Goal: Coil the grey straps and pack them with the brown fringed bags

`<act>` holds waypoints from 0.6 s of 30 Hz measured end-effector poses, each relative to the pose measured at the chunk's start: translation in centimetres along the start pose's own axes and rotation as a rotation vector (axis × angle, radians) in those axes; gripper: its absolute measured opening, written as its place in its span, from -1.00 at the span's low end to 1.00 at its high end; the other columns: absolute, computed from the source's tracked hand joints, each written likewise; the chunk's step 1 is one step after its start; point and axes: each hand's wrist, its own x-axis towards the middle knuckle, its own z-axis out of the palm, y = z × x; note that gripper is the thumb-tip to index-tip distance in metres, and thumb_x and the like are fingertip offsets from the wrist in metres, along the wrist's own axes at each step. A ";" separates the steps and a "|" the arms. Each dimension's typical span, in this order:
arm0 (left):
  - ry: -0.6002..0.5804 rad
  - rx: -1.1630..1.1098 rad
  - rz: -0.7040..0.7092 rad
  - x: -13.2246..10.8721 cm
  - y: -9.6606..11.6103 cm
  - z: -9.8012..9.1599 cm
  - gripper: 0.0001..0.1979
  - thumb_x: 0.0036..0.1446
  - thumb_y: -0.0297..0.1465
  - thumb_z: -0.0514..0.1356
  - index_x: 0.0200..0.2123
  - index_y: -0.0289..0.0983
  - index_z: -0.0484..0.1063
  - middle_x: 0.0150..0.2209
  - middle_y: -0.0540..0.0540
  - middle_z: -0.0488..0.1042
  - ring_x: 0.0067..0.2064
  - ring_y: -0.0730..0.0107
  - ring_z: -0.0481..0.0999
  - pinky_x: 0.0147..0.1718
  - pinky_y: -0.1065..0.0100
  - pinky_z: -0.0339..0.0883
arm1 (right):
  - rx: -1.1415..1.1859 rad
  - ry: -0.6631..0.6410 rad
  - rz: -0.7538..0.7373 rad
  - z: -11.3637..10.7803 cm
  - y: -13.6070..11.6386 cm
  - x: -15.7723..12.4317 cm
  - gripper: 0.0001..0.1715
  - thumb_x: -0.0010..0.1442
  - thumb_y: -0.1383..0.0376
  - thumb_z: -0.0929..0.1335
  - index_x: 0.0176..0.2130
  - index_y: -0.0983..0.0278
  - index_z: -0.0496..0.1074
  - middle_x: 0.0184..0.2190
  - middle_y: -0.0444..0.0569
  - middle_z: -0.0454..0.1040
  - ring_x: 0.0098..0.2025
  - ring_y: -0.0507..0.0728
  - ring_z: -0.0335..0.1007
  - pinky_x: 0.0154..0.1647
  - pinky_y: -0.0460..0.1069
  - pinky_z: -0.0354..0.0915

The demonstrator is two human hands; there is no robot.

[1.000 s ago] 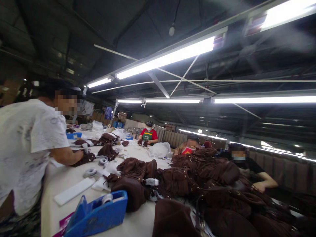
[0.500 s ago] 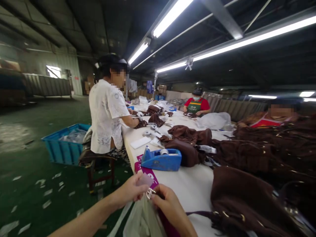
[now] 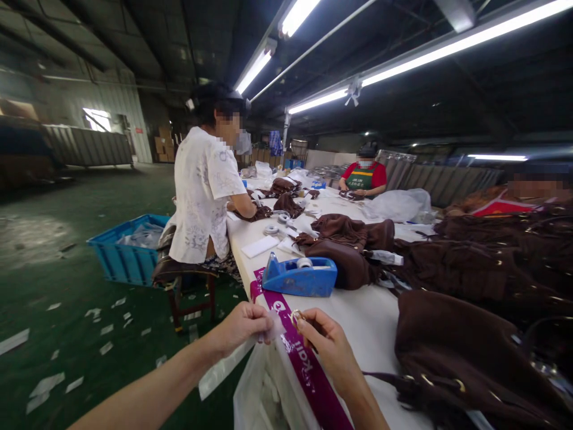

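Note:
My left hand [image 3: 246, 327] is closed, pinching a small piece of thin translucent film [image 3: 276, 326] between thumb and fingers. Close to its right, my right hand [image 3: 330, 341] grips a gold-coloured metal ring [image 3: 296, 317], perhaps part of a clasp; its exact kind is hard to make out. Both hands hover over the near table edge, above a purple printed strip [image 3: 305, 365]. Beyond them stands a blue tape dispenser [image 3: 301, 278]. A dark brown bag [image 3: 447, 346] with gold eyelets lies right of my right hand, its strap reaching toward my forearm.
Brown bags [image 3: 474, 272] are heaped along the right of the white table [image 3: 367, 322]. A translucent plastic bag [image 3: 257, 388] hangs at the near edge. A seated co-worker [image 3: 203, 197] works at left, beside a blue crate [image 3: 125, 254]. Another person [image 3: 364, 176] sits across the table.
My hands have drawn apart: the film stays in my left hand, the metal ring in my right. More of the purple strip shows between them. The view has shifted slightly.

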 end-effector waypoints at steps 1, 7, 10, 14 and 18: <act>0.010 -0.020 -0.022 0.0 -0.1 0.0 -0.67 -0.19 -0.20 0.38 -0.60 -0.39 0.46 -0.60 -0.09 0.45 -0.55 0.49 0.36 -0.47 0.43 0.22 | -0.002 -0.004 0.002 0.0 -0.1 0.0 -0.64 0.09 0.04 0.40 -0.39 0.30 0.41 -0.59 -0.23 0.21 -0.51 0.00 0.05 -0.48 -0.09 0.04; 0.034 -0.025 -0.051 -0.1 -0.5 -0.2 -0.71 -0.27 -0.27 0.39 -0.62 -0.37 0.44 -0.62 -0.07 0.45 -0.57 0.49 0.35 -0.52 0.45 0.18 | -0.031 -0.023 -0.021 0.3 -0.2 -0.1 -0.65 0.09 0.05 0.41 -0.42 0.29 0.40 -0.57 -0.21 0.26 -0.49 0.00 0.08 -0.45 -0.09 0.06; 0.037 0.005 -0.080 -0.2 -0.4 0.0 -0.77 -0.28 -0.33 0.36 -0.64 -0.36 0.42 -0.65 -0.05 0.44 -0.61 0.53 0.30 -0.58 0.48 0.05 | -0.056 -0.027 -0.060 0.4 -0.2 0.0 -0.67 0.08 0.07 0.41 -0.43 0.29 0.39 -0.54 -0.19 0.29 -0.46 0.01 0.11 -0.42 -0.08 0.08; 0.042 0.024 -0.136 -0.3 -0.2 0.4 -0.83 -0.30 -0.37 0.31 -0.64 -0.35 0.41 -0.66 -0.04 0.44 -0.64 0.56 0.25 -0.62 0.49 -0.05 | -0.115 -0.034 -0.088 0.5 -0.1 0.1 -0.70 0.09 0.10 0.40 -0.44 0.29 0.39 -0.54 -0.19 0.30 -0.45 0.02 0.11 -0.41 -0.08 0.09; 0.025 0.034 -0.150 -0.1 -0.5 0.5 -0.85 -0.28 -0.38 0.29 -0.63 -0.35 0.42 -0.66 -0.03 0.44 -0.65 0.57 0.23 -0.64 0.48 -0.11 | -0.168 -0.059 -0.091 0.4 0.0 0.1 -0.74 0.09 0.14 0.39 -0.45 0.29 0.39 -0.55 -0.19 0.29 -0.45 0.03 0.11 -0.42 -0.08 0.08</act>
